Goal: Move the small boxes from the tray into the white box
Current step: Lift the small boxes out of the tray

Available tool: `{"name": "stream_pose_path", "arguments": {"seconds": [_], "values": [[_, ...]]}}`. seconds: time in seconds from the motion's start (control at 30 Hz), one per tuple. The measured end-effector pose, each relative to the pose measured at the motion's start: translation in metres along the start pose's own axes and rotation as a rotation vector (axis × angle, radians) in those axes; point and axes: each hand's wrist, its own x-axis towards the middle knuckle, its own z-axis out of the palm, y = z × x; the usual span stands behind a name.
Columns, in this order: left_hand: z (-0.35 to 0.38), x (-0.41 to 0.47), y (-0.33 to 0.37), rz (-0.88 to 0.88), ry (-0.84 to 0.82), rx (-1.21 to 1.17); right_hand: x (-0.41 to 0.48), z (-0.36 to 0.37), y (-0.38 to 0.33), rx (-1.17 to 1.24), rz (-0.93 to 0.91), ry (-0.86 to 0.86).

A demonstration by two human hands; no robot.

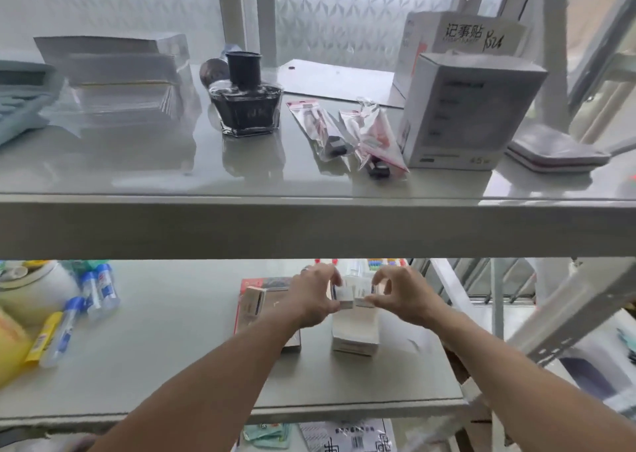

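On the lower shelf, my left hand (pixel 315 295) pinches a small white box (pixel 345 300) and my right hand (pixel 399 295) pinches another small white box (pixel 363 302). The two boxes touch end to end just above the white box (pixel 356 331), which stands on the shelf under them. Left of my hands lies a red-edged tray (pixel 256 284), partly hidden by my left forearm. One small box (pixel 253 305) stands upright in the tray.
The upper shelf (pixel 309 224) overhangs close above my hands. It carries an ink bottle (pixel 246 102), pen packets (pixel 330 128), a grey carton (pixel 471 110) and paper stacks (pixel 120 79). Glue tubes (pixel 93 289) lie at the lower shelf's left. A metal frame (pixel 550 327) stands at right.
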Motion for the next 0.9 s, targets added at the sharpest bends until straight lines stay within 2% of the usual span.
{"name": "stream_pose_path", "arguments": {"seconds": [0.13, 0.3, 0.43, 0.53, 0.6, 0.67, 0.8, 0.9], "values": [[0.016, 0.014, 0.011, -0.036, -0.07, 0.133, -0.001, 0.01, 0.016, -0.069, -0.015, -0.05], [0.033, 0.022, 0.0, -0.038, -0.13, 0.149, 0.002, 0.023, 0.018, -0.157, 0.015, -0.061], [0.024, 0.016, -0.016, 0.002, -0.044, -0.019, 0.002, 0.02, 0.007, -0.162, -0.018, 0.02], [-0.004, 0.002, -0.052, -0.086, 0.083, -0.03, 0.001, 0.031, -0.02, -0.093, -0.095, 0.058], [-0.024, -0.01, -0.083, -0.161, 0.163, 0.016, 0.0, 0.051, -0.046, -0.046, -0.171, -0.002], [-0.037, -0.021, -0.112, -0.195, 0.154, 0.096, 0.002, 0.074, -0.072, -0.056, -0.246, -0.084], [-0.041, -0.036, -0.142, -0.07, 0.005, 0.174, 0.012, 0.108, -0.105, -0.121, -0.268, -0.211], [-0.035, -0.04, -0.153, 0.017, -0.036, 0.208, 0.017, 0.118, -0.113, -0.182, -0.29, -0.247]]}}
